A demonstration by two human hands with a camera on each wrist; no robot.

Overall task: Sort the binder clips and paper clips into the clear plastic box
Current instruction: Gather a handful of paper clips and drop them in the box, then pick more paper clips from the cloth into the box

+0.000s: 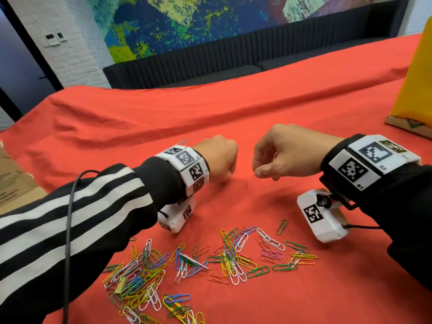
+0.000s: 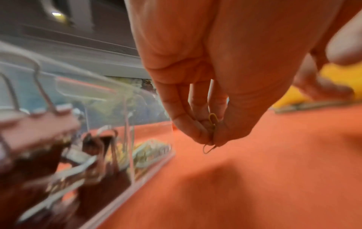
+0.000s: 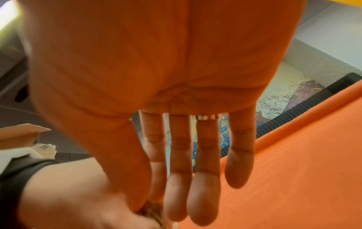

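Observation:
Several coloured paper clips (image 1: 210,260) lie scattered on the red cloth (image 1: 233,113) near me, with a pale binder clip (image 1: 122,284) among them. Beyond the pile, my left hand (image 1: 224,176) is curled above the cloth. In the left wrist view this hand (image 2: 210,137) pinches a few yellowish paper clips (image 2: 212,122) between thumb and fingertips. Beside it stands the clear plastic box (image 2: 117,108), with binder clips (image 2: 39,124) in the near compartment and paper clips (image 2: 150,150) in the far one. My right hand (image 1: 257,167) hovers just right of the left, fingers loose and straight (image 3: 205,193), holding nothing.
A yellow bag (image 1: 413,66) stands on cardboard (image 1: 406,125) at the far right of the table. More cardboard (image 1: 14,181) lies at the left edge. A dark bench (image 1: 210,64) runs behind the table. In the head view my left wrist hides the box.

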